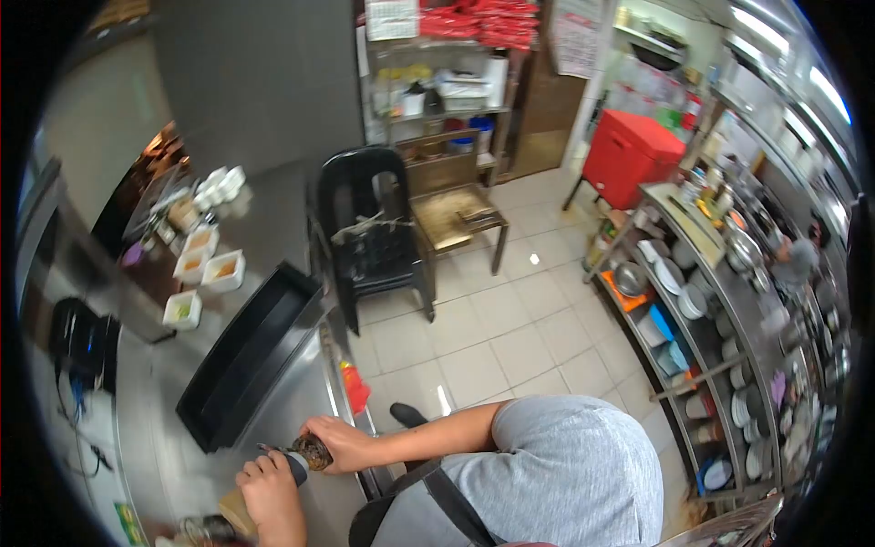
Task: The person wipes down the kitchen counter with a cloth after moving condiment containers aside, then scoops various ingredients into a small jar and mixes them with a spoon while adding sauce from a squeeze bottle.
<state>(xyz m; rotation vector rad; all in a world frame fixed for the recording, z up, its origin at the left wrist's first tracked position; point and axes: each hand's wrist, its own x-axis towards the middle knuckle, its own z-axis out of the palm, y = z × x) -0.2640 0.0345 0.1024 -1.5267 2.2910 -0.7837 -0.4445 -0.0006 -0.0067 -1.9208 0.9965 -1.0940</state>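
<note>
My right hand (337, 444) is closed around a small dark brown, mottled, rounded object (313, 452) above the steel counter (319, 500). Close beside it, my left hand (267, 492) curls over a dark grey piece (296, 467) that meets the brown object; its kind is unclear. A tan block-like item (237, 512) shows below the left hand, partly hidden by it. Just beyond my hands lies a long black tray (196, 415), set at a slant on the counter.
White tubs with food (223, 271) stand farther along the counter. A black plastic chair (365, 228) and low wooden table (456, 219) are past its end. A red cooler box (632, 157) stands by the back. Metal shelving (702, 351) holds bowls and pans at right.
</note>
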